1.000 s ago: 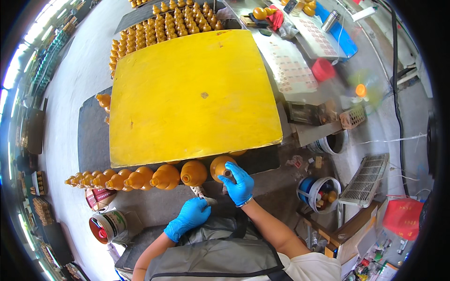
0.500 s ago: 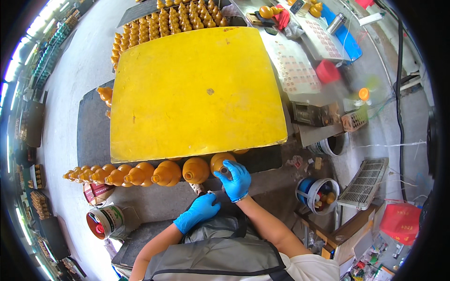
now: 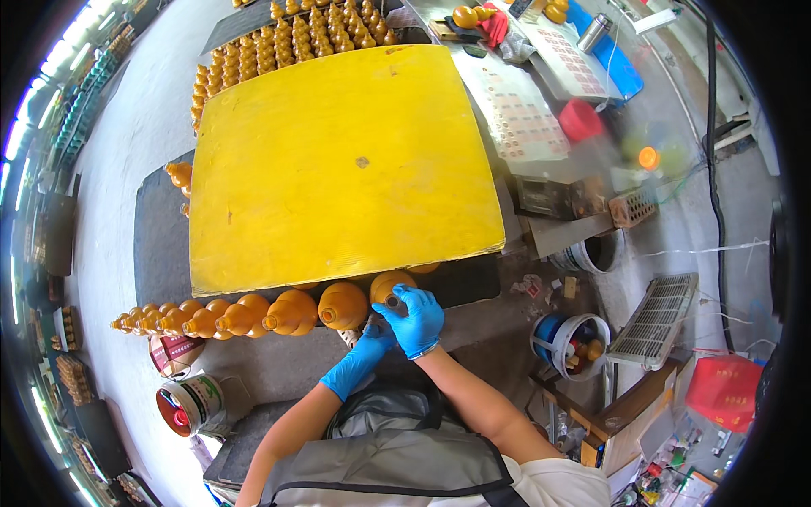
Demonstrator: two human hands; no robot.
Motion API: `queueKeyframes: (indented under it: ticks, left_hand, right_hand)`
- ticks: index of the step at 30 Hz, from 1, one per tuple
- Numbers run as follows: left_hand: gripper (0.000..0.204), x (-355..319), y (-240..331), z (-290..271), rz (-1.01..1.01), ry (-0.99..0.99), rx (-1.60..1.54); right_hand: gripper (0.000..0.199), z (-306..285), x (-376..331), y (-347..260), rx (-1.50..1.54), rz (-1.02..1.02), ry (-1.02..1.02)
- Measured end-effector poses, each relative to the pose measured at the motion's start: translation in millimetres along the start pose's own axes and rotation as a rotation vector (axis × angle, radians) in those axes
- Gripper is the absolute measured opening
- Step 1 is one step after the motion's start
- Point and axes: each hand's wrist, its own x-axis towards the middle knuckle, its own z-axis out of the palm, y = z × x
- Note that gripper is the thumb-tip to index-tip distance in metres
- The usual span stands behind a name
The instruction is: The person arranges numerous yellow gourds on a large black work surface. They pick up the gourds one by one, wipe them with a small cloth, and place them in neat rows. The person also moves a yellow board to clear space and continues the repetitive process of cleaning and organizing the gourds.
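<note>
An orange-brown gourd-shaped bottle (image 3: 388, 284) stands at the right end of a row, with its dark mouth toward me. My right hand (image 3: 416, 322), in a blue glove, is closed with thumb and fingers around its neck. My left hand (image 3: 365, 353), also blue-gloved, is just below the neck, beside the right hand. Its fingers are bunched together, and whatever they hold is hidden. Immediately left of the held bottle is another gourd-shaped bottle (image 3: 343, 306), and several more run off to the left.
A large yellow board (image 3: 346, 169) covers the middle, just beyond the row. Many gourd-shaped bottles (image 3: 300, 38) stand behind it. To the right are a bucket of mixed items (image 3: 583, 345), a grey plastic rack (image 3: 655, 321) and a red bag (image 3: 724, 391). Another bucket (image 3: 190, 403) stands at lower left.
My left hand has moved up and right, from near my lap to beside the bottle's neck. My right hand stays at the neck. The whole view has shifted slightly.
</note>
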Motion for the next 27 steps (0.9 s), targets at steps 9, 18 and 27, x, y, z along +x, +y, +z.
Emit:
queueKeyframes:
  ticks: [9, 18, 27]
  left_hand:
    - [0.076, -58, 71, 38, -0.227, -0.008, 0.18]
    - [0.037, -49, 58, 29, -0.228, -0.136, -0.271]
    - [0.032, -33, 43, 32, -0.319, -0.007, -0.504]
  right_hand:
    - [0.056, -31, 24, 53, -0.103, 0.074, 0.297]
    - [0.055, 2, 69, 66, -0.097, 0.12, -0.114]
    - [0.051, -44, 60, 73, 0.011, 0.12, -0.152]
